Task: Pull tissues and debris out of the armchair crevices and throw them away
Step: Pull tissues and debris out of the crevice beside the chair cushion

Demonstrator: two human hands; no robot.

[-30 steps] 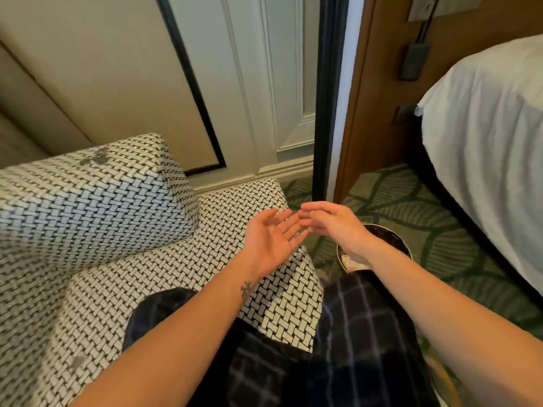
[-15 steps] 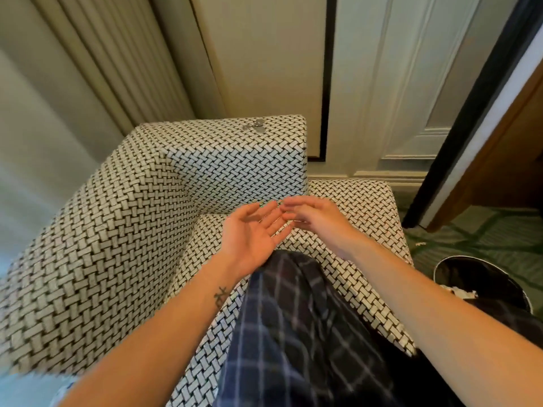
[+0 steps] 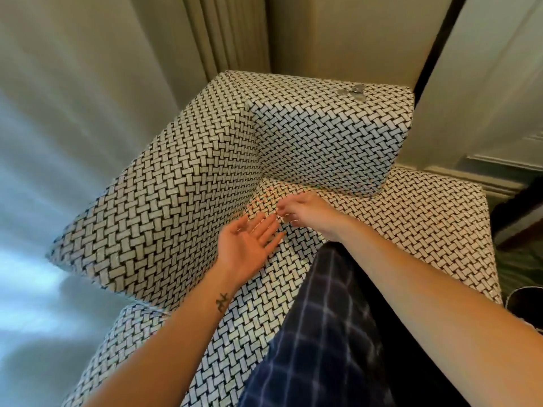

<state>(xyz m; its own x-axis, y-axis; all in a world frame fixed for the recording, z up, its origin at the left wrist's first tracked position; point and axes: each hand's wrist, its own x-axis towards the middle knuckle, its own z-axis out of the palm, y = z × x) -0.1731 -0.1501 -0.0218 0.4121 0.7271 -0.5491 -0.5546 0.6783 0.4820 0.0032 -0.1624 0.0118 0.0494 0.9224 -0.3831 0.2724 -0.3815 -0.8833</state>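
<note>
left hand (image 3: 249, 245) fingers straight, palm up; right hand (image 3: 311, 214) fingers curled, grip unclear, by the armchair (image 3: 176, 201) crevice. debris (image 3: 355, 92) on its arm at 1 o'clock. plaid trouser leg (image 3: 317, 333) covers seat at 6; bin (image 3: 526, 301) cut off at 4.

Woven black-and-white armchair (image 3: 176, 201), small grey debris (image 3: 354, 93) on armrest top, plaid-trousered leg (image 3: 323, 333) on seat

Soft, cool daylight spilling in from the left, washing the curtain (image 3: 58, 171) pale and smeared with motion blur. The armchair (image 3: 164, 201) weave is sharp at centre, shimmering with moiré. Straight lines bow near the edges, and the checked trousers (image 3: 320, 333) look soft.
</note>
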